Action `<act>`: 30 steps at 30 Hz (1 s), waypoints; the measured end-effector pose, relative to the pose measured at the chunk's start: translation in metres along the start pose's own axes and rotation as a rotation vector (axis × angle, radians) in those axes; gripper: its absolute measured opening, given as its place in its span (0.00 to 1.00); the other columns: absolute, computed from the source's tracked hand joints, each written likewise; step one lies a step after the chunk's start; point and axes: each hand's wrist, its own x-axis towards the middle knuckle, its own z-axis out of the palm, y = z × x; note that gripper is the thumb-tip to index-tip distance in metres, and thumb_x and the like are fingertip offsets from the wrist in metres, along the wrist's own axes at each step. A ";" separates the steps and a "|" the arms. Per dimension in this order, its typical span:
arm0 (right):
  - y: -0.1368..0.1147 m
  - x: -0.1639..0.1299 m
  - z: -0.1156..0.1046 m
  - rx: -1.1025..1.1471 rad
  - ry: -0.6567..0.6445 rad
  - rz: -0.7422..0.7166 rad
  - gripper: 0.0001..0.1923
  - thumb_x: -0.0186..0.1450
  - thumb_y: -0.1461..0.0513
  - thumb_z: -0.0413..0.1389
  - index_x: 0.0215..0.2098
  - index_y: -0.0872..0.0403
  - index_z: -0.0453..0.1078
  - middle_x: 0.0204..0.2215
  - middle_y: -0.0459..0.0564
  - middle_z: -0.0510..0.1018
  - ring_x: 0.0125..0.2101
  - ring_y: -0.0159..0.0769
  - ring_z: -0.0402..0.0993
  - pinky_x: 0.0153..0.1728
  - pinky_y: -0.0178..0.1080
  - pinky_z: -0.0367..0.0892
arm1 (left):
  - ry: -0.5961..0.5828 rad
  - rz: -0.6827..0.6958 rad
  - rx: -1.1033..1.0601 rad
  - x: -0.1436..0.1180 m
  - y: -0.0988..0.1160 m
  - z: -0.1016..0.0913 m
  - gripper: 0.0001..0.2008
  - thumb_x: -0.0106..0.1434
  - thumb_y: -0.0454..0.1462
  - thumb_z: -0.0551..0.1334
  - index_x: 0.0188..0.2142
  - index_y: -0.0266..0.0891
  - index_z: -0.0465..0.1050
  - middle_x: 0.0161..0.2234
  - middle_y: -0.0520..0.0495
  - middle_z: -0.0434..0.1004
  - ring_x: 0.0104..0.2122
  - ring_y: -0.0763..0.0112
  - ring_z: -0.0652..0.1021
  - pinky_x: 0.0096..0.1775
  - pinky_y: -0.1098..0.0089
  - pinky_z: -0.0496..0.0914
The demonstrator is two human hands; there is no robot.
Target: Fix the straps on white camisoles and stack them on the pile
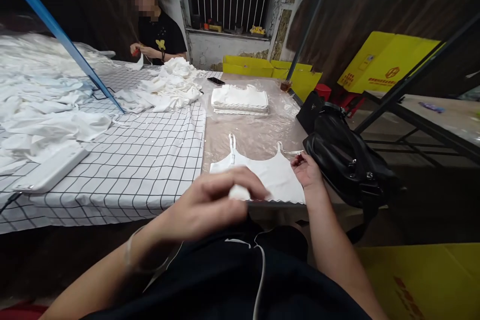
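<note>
At the surface's [219, 135] near edge, a white camisole [275, 175] lies unfolded, its right strap [290, 152] pinched by the right hand [309, 172], the left hand [210, 207] poised loosely open above. Beyond, a neat stack [240, 101] is already folded; at left, white garments [170, 85] are left heaped.

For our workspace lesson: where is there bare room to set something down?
Mostly bare: the checkered cloth between the white device and plastic sheet; that sheet between the folded stack and white top. Crowded: the left end, under heaped garments, and right edge, by the black bag.
</note>
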 end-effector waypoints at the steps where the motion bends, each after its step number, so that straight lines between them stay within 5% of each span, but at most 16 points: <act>1: 0.000 -0.001 0.001 0.007 0.005 0.002 0.10 0.56 0.67 0.62 0.23 0.53 0.65 0.18 0.41 0.70 0.18 0.24 0.66 0.18 0.27 0.69 | 0.045 -0.036 0.013 0.009 0.008 -0.003 0.18 0.68 0.47 0.54 0.45 0.41 0.76 0.37 0.44 0.77 0.40 0.61 0.76 0.41 0.61 0.70; 4: -0.001 -0.003 0.003 0.029 0.022 0.009 0.09 0.57 0.68 0.61 0.23 0.53 0.66 0.18 0.41 0.70 0.18 0.24 0.66 0.18 0.27 0.70 | 0.125 -0.234 0.201 0.032 0.014 -0.006 0.12 0.66 0.41 0.56 0.41 0.39 0.77 0.35 0.44 0.76 0.38 0.62 0.75 0.42 0.58 0.66; 7: -0.001 -0.004 0.005 0.038 0.037 0.010 0.09 0.57 0.68 0.61 0.23 0.53 0.67 0.18 0.42 0.71 0.19 0.24 0.66 0.18 0.27 0.70 | 0.092 -0.373 0.420 0.046 -0.004 -0.001 0.09 0.65 0.37 0.58 0.39 0.40 0.78 0.36 0.44 0.76 0.42 0.58 0.74 0.43 0.55 0.62; 15: 0.000 -0.003 0.002 0.014 0.015 0.007 0.09 0.55 0.67 0.63 0.23 0.53 0.67 0.19 0.41 0.71 0.18 0.24 0.67 0.19 0.27 0.70 | -0.093 -0.175 0.624 0.039 -0.014 0.014 0.13 0.67 0.43 0.57 0.45 0.48 0.79 0.39 0.44 0.71 0.40 0.60 0.69 0.44 0.55 0.56; 22: 0.003 0.000 0.001 0.052 0.023 0.002 0.09 0.57 0.67 0.62 0.23 0.53 0.67 0.18 0.41 0.71 0.18 0.24 0.67 0.19 0.26 0.69 | -0.086 -0.272 0.618 0.051 -0.016 0.012 0.12 0.68 0.41 0.57 0.43 0.47 0.79 0.40 0.43 0.72 0.42 0.58 0.69 0.44 0.56 0.55; 30: 0.006 0.001 0.001 0.042 0.000 -0.037 0.09 0.55 0.67 0.64 0.24 0.54 0.68 0.19 0.42 0.73 0.19 0.23 0.67 0.20 0.26 0.69 | -0.008 -0.224 0.611 0.050 -0.029 0.023 0.12 0.67 0.41 0.57 0.43 0.48 0.79 0.39 0.44 0.72 0.42 0.58 0.70 0.46 0.55 0.56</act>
